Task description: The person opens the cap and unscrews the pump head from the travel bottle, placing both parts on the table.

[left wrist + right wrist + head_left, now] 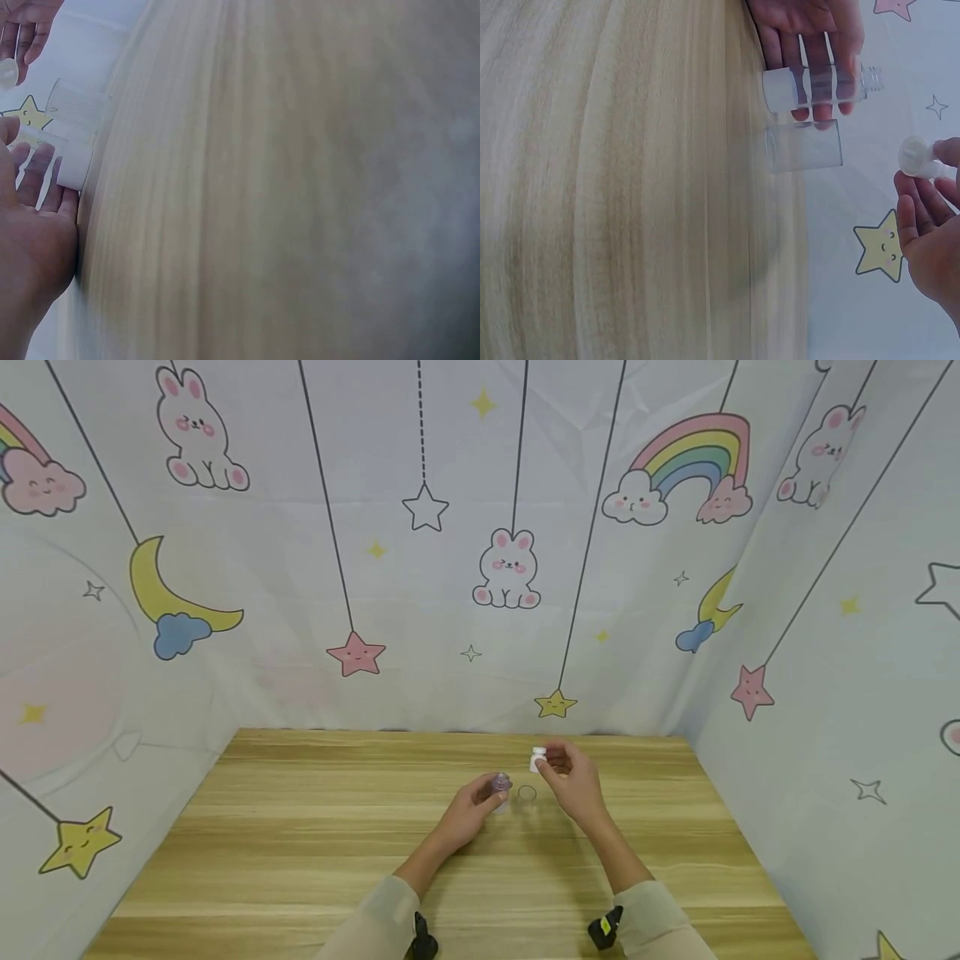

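My left hand point(465, 814) grips a clear bottle point(825, 84) with a white base, its fingers and thumb around the side. The bottle stands upright on the table, and its threaded neck point(873, 78) is bare. Higher up and to the right, my right hand point(583, 789) pinches a small white bottle top point(537, 761) between thumb and fingers, apart from the bottle. Between the two hands a clear cylindrical cover point(806, 146) stands on the table, touched by neither. The left wrist view catches only part of the bottle, its white base point(73, 166).
The wood-grain table point(300, 852) spreads out on both sides of the arms. Behind it and along its sides hangs a pale cloth point(435, 610) printed with rabbits, stars and rainbows. Each sleeve has a small black device point(604, 928) at the cuff.
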`<state>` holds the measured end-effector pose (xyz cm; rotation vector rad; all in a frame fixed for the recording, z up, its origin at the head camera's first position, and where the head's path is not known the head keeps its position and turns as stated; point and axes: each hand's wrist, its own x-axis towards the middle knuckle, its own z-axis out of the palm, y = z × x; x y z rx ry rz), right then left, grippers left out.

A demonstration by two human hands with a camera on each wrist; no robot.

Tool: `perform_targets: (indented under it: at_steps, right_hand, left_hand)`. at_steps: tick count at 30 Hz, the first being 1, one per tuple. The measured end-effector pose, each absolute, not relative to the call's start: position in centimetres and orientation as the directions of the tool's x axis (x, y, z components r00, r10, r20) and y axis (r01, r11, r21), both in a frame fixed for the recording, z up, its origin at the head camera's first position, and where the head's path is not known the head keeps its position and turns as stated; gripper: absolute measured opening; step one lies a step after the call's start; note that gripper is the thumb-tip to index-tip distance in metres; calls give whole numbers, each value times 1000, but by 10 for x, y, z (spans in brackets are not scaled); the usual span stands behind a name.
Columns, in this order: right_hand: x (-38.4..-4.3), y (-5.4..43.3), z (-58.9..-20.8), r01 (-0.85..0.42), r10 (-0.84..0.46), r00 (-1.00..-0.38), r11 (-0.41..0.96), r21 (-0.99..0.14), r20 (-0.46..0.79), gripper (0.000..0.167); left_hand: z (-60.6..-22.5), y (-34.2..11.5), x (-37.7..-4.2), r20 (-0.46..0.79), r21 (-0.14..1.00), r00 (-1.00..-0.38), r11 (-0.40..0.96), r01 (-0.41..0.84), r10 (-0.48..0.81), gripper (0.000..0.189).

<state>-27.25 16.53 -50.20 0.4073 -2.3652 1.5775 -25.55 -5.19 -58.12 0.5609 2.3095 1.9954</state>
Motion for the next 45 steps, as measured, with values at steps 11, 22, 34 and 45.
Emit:
perform_targets:
  at_steps: [11,22,34,45]
  right_hand:
    - [-275,175,-515,-393,-83,-917,366,-844,391,26]
    - [-276,178,-518,-387,-85,-919,368,-845,384,25]
    - [-279,181,-523,-347,-62,-935,366,-863,350,29]
    - [-279,184,-525,-324,-61,-943,383,-865,327,27]
  left_hand:
    - [-579,-50,-254,211,962,-933,108,251,291,50]
    - [-584,-51,-257,188,965,-939,125,231,287,50]
    - [-584,-52,-257,188,964,-938,127,233,292,53]
    - [-584,-52,-257,194,963,-933,122,240,303,51]
